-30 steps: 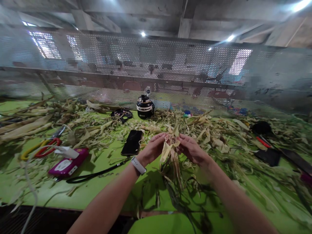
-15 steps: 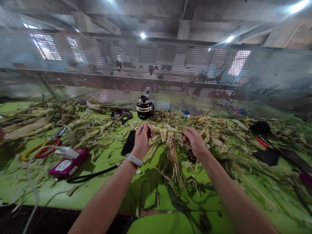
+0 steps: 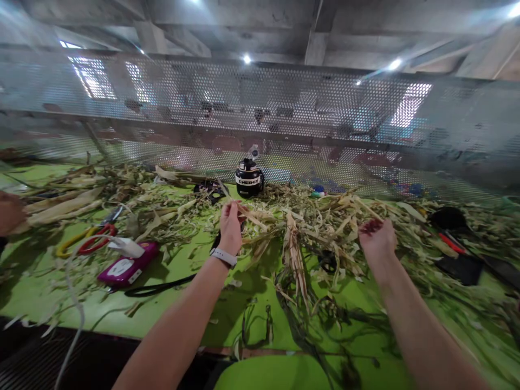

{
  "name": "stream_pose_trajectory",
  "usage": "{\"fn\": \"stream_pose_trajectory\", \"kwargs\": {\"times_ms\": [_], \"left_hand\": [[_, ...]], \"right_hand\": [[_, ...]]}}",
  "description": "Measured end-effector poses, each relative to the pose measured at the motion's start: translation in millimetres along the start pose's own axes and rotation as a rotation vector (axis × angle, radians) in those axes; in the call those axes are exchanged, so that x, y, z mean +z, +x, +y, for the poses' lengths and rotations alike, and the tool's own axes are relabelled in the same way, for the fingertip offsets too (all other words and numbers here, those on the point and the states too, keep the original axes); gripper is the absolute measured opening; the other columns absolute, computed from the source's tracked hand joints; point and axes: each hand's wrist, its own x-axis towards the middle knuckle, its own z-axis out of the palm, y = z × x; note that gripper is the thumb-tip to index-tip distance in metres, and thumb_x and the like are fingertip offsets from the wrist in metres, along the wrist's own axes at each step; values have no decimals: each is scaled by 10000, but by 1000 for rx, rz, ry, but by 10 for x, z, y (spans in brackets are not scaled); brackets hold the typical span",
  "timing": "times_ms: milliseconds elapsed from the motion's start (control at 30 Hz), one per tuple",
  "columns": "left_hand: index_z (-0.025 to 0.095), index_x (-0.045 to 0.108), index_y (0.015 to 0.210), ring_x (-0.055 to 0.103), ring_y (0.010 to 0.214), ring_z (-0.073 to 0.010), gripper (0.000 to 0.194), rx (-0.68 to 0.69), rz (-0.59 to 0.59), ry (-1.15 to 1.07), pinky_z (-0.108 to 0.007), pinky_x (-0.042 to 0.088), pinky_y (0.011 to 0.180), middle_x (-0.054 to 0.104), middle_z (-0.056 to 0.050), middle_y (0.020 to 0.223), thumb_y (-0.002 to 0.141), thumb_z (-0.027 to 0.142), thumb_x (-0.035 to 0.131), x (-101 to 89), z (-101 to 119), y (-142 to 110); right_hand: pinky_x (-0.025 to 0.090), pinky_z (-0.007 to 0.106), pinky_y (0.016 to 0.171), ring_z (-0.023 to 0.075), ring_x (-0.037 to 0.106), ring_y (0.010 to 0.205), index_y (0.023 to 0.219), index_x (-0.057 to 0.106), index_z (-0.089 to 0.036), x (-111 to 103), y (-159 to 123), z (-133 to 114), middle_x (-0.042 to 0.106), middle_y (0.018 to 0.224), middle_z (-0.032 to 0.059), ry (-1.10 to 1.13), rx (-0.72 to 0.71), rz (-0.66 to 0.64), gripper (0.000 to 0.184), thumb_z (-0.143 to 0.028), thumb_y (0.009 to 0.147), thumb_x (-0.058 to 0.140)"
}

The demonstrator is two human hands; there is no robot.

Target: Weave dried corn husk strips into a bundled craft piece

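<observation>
"Hands?"
"Two, mine, spread wider than a moment ago. Left hand [image 3: 231,230]: pinched on a dried husk strip [image 3: 254,217]. Right hand [image 3: 378,238]: closed, apparently on a second strip [image 3: 368,208]."
"Meaning?"
"One length probably torn in two."
"Around them?"
"Husk bundle [image 3: 295,254], between my hands, lower, on the green table [image 3: 142,314]. Beyond: one black ENERGY bottle [image 3: 248,183]."

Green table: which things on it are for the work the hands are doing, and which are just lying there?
Probably for the work:
pale dry strip, pinched in the left hand
dry leaf bundle, between that hand and the right hand
loose dry leaves

Probably just lying there:
black bottle
purple box
black strap
scissors, untouched, though maybe a tool
</observation>
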Motion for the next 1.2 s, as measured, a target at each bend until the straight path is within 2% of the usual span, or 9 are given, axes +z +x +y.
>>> {"fn": "stream_pose_trajectory", "kwargs": {"times_ms": [100,200,333,400,467,667,867,1067,1200], "left_hand": [[209,548,829,600,656,-104,247,-65,-138,-18,-204,445,593,620,32,709,691,371,675,86,-26,-145],[204,563,878,642,735,-137,282,-113,-272,-12,-246,481,660,665,-2,787,689,372,686,173,-9,-312],[192,578,901,655,804,-150,285,-145,-346,21,-276,501,735,692,-35,880,708,377,677,269,10,-541],[188,580,906,653,828,-152,282,-162,-380,27,-284,503,764,697,-39,891,711,366,679,304,9,-629],[184,579,905,652,848,-160,288,-169,-398,19,-295,501,786,698,-42,887,706,363,687,329,6,-688],[175,585,858,637,799,-155,296,-186,-368,13,-272,489,719,686,-37,849,693,397,691,344,19,-736],[159,590,588,429,516,-87,300,41,-529,437,-211,317,477,521,25,540,686,426,686,306,17,-724],[166,507,500,357,442,-82,444,-171,-690,363,-227,246,434,439,24,456,698,542,636,297,51,-733],[160,532,534,382,445,-82,423,-222,-820,307,-231,261,445,465,16,478,734,521,620,269,51,-738]], "right_hand": [[335,184,359,68,379,352,605,436,-202,78,-170,101,422,448,-71,-146,121,-202,351,-445,858,447],[361,193,406,75,436,410,696,564,-188,184,-464,217,496,505,-49,-327,169,-449,260,-433,781,570],[432,249,546,148,576,633,762,628,-196,241,-859,335,640,713,18,-735,-130,-909,336,-526,767,568],[423,256,571,153,561,650,777,632,-190,236,-990,389,638,721,17,-889,-305,-1049,341,-527,762,580],[423,258,572,143,544,603,735,600,-177,230,-1062,437,610,652,9,-918,-320,-1133,347,-521,773,569],[441,252,603,119,535,585,727,542,-171,249,-1080,455,579,618,-10,-809,-165,-1178,289,-455,771,574],[349,213,503,82,429,502,631,504,-178,244,-1078,409,478,527,-56,-830,-157,-1177,309,-445,741,612],[324,199,467,70,431,476,662,526,-166,229,-1078,320,515,536,-51,-777,72,-1282,420,-573,722,613],[322,193,459,64,408,459,665,525,-168,214,-1100,271,463,504,-68,-771,107,-1343,428,-584,749,587]]}}
